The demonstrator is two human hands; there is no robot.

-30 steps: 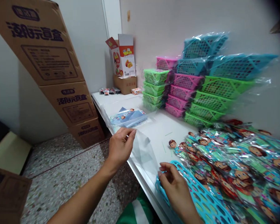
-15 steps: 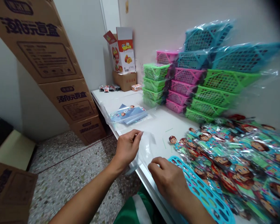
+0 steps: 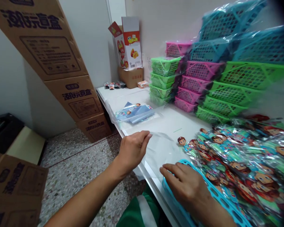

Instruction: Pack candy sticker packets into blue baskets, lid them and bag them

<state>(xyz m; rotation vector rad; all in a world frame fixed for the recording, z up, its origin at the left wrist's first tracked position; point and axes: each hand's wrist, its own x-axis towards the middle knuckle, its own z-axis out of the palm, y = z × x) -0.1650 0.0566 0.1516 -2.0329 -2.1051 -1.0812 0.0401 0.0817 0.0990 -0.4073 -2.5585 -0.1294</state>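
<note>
My left hand (image 3: 134, 149) pinches the edge of a clear plastic bag (image 3: 159, 146) between thumb and fingertips above the table's front edge. The bag spreads out to the right, and part of it hangs over the edge. My right hand (image 3: 186, 181) lies over the near-left end of a blue plastic basket (image 3: 214, 189) with rows of holes, its fingers bent around that end and close to the bag. The right thumb is hidden. Right beside the basket lies a heap of clear packets (image 3: 248, 167) with cartoon figures and green parts.
Bagged green baskets (image 3: 229, 91), pink baskets (image 3: 198, 83) and blue baskets (image 3: 217, 28) are stacked along the wall. A clear tray (image 3: 137, 115) holds blue film pieces. An open printed carton (image 3: 131, 47) stands farther back. Brown cartons (image 3: 68, 72) tower left of the white table (image 3: 172, 115).
The bag is spread wider between my hands. My right hand has moved slightly right and its fingers reach out more; more of the basket's near-left side shows. The view has shifted.
</note>
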